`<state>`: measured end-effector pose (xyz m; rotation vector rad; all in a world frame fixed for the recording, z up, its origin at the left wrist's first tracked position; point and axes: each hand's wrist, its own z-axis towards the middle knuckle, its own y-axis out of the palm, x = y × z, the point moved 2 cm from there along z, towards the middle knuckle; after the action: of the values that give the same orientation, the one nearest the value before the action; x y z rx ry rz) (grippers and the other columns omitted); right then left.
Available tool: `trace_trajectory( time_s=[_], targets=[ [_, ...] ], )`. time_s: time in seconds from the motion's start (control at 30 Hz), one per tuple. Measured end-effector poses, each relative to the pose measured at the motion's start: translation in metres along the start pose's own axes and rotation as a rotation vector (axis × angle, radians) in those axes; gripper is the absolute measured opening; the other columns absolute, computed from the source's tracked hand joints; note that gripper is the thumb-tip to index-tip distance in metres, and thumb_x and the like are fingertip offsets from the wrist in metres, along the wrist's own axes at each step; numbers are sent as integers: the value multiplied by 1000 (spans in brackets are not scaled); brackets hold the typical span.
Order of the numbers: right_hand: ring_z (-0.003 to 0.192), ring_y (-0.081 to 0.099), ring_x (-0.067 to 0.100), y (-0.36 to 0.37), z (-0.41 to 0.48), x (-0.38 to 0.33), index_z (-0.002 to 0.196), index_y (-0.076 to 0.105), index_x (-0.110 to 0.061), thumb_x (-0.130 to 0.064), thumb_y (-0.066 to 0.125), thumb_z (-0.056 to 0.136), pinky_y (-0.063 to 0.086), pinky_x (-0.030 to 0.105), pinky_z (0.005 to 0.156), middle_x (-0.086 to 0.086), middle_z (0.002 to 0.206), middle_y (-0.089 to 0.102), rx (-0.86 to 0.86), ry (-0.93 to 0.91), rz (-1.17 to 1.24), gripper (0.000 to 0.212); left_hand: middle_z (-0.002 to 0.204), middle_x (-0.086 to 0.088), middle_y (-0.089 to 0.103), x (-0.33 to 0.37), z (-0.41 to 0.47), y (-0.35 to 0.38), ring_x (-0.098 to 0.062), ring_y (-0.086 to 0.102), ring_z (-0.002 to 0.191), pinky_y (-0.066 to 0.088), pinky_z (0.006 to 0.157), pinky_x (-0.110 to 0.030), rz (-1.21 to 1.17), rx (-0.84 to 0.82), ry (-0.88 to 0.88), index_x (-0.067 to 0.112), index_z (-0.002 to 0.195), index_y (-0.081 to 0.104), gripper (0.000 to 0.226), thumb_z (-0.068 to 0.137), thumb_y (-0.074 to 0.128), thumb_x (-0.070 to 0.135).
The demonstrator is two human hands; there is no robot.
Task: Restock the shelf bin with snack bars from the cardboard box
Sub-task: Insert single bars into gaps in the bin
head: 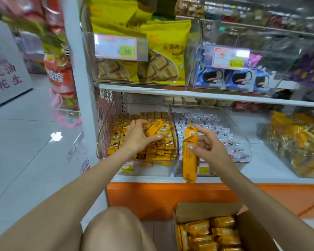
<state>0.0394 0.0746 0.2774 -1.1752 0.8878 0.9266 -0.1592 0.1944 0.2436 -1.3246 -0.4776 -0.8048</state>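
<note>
Fingers [204, 135] of right hand [211, 149] around bar [188, 165]

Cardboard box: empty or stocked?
Stocked. The cardboard box is open, with orange snack bar packs filling its visible part; its lower end is out of frame.

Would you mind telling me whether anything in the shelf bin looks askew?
Yes: a few snack bars at the left hand lie slanted across the neat rows in the shelf bin. Nothing looks spilled.
</note>
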Motion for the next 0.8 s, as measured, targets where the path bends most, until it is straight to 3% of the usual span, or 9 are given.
trace_trajectory(
  time_s=[0.07, 0.13, 0.2, 0.23, 0.43, 0.53, 0.63, 0.7, 0.8],
  targets=[
    [89, 59, 10, 14, 28, -5, 125, 45, -27, -25, 67, 85, 47, 17, 69, -4, 101, 59, 1, 50, -46, 46, 114, -9, 51, -5, -6, -9, -19, 48, 105, 43, 93, -32, -173, 65, 20, 7, 115, 52, 47, 79, 73, 29],
    [98, 60, 17, 28, 59, -7, 129, 47, -21, -34, 70, 81, 47, 27, 79, 2, 109, 60, 13, 80, -154, 55, 101, -6, 55, -6, -14, -14, -15, 51, 92, 46, 83, -20, -276, 121, 32, 9, 103, 55, 23, 85, 66, 16],
    [110, 57, 22, 41, 88, -11, 134, 45, -20, -42, 72, 78, 43, 30, 87, 6, 121, 58, 46, 95, -287, 66, 89, 0, 58, -1, -23, -18, -12, 53, 84, 41, 69, -7, -323, 175, 68, 13, 95, 55, 9, 88, 61, 12],
    [116, 54, 24, 47, 101, -14, 135, 44, -20, -45, 71, 77, 41, 30, 90, 6, 127, 56, 65, 98, -352, 69, 87, 3, 58, 2, -27, -19, -11, 53, 81, 40, 67, -9, -336, 177, 93, 14, 95, 55, 8, 89, 60, 13],
    [124, 49, 29, 72, 151, -22, 134, 47, -18, -58, 65, 77, 42, 34, 94, 9, 136, 52, 36, 167, -609, 73, 122, 4, 39, 8, -26, -7, -10, 48, 104, 44, 84, -27, -160, -28, 197, 26, 128, 43, 60, 77, 71, 41],
    [118, 53, 28, 78, 159, -18, 126, 56, -16, -60, 64, 77, 42, 29, 84, 9, 130, 57, -23, 157, -695, 66, 121, 0, 40, 3, -18, -3, -16, 52, 102, 45, 87, -30, -103, 12, 182, 23, 126, 47, 56, 78, 73, 34],
    [122, 51, 24, 74, 160, -13, 128, 56, -16, -51, 66, 80, 42, 31, 97, 8, 133, 55, -88, 130, -628, 61, 118, 0, 42, -2, -11, -2, -17, 52, 102, 41, 85, -23, -127, 54, 163, 20, 125, 50, 49, 82, 70, 28],
    [120, 52, 22, 67, 158, -11, 131, 55, -17, -46, 65, 82, 42, 31, 97, 8, 133, 55, -137, 124, -571, 58, 118, 0, 42, -4, -10, 0, -18, 49, 107, 39, 86, -23, -90, 59, 159, 22, 128, 48, 48, 84, 66, 29],
    [100, 57, 17, 59, 153, -3, 133, 53, -20, -38, 68, 82, 47, 28, 85, -3, 102, 60, -181, 130, -539, 56, 119, -4, 44, -2, -9, 6, -21, 41, 114, 38, 93, -30, 9, 54, 173, 25, 128, 46, 51, 82, 66, 38]
  ],
)
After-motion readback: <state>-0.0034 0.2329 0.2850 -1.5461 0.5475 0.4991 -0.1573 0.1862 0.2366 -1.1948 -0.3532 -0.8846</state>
